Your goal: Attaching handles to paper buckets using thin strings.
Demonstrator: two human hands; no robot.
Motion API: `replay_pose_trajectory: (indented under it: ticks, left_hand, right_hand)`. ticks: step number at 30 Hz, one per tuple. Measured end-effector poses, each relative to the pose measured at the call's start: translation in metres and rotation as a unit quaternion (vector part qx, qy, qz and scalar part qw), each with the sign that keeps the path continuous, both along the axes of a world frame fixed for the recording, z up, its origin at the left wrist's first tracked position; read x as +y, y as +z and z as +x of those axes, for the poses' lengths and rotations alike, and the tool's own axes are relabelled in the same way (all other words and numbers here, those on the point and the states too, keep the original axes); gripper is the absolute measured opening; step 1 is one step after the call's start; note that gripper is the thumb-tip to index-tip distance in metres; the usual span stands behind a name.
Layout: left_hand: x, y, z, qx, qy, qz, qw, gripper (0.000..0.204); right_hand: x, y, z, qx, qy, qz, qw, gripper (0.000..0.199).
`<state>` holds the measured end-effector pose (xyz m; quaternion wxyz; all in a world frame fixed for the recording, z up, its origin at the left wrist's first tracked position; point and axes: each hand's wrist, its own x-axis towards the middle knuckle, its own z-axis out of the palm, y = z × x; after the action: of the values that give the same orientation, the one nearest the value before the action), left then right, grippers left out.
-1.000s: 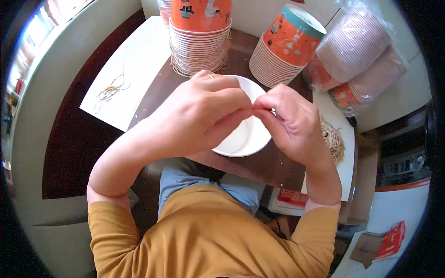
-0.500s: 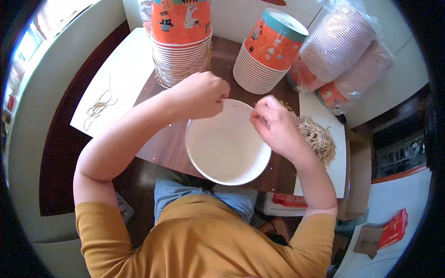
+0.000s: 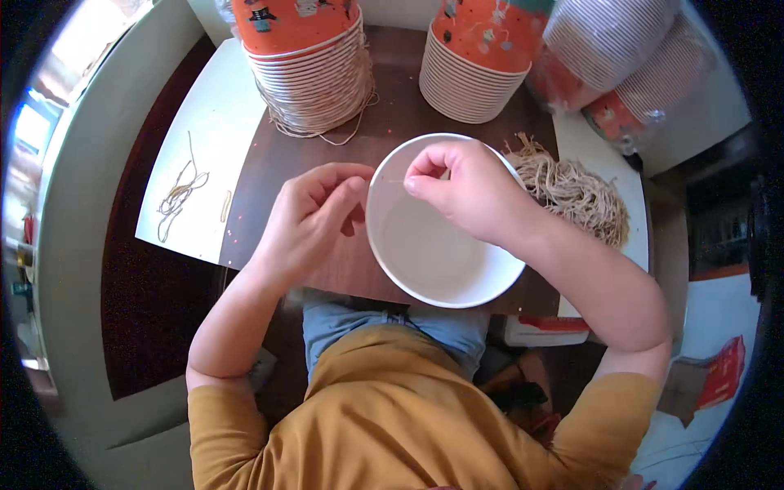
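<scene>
A large white paper tub (image 3: 433, 282) stands upright in front of me, mouth up; its inside looks bare. My right hand (image 3: 469, 188) is over its mouth, thumb and forefinger pinched together. From that pinch a thin pale strand (image 3: 394, 180) runs left toward the rim. My left hand (image 3: 314, 216) is beside the tub's left rim, its thumb and forefinger drawn together and the other fingers curled. Whether the strand reaches the left fingertips is hard to see. A tangled heap of beige string (image 3: 584, 196) lies beyond my right forearm.
At the back left stands a stack of orange patterned tubs (image 3: 306, 77) with string draped around it. Another upside-down stack (image 3: 474, 73) stands right of it. Plastic-wrapped stacks (image 3: 608, 49) lean at the far right. Loose strings (image 3: 180, 196) lie on the white board at left.
My left hand has drawn back and left from over the tub to beside its rim. My right hand has moved in over the tub's mouth. The whole view has shifted a little.
</scene>
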<state>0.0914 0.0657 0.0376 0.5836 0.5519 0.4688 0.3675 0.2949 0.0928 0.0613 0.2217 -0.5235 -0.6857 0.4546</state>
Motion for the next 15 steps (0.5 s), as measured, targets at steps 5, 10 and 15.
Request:
replay_pose_trajectory:
  ticks: [5, 10, 15]
  left_hand:
    - [0.011, -0.013, -0.002, 0.061, 0.022, 0.072, 0.995, 0.022]
    - [0.018, -0.014, -0.002, 0.104, 0.009, 0.107, 0.989, 0.022]
    - [0.02, -0.014, -0.001, 0.085, -0.019, 0.121, 0.989, 0.024]
  right_hand:
    - [0.001, -0.01, -0.003, 0.028, -0.024, -0.002, 0.999, 0.012]
    - [0.004, -0.015, -0.007, 0.026, -0.023, 0.013, 0.999, 0.011]
    - [0.005, -0.021, -0.012, 0.022, -0.025, 0.015, 0.999, 0.011]
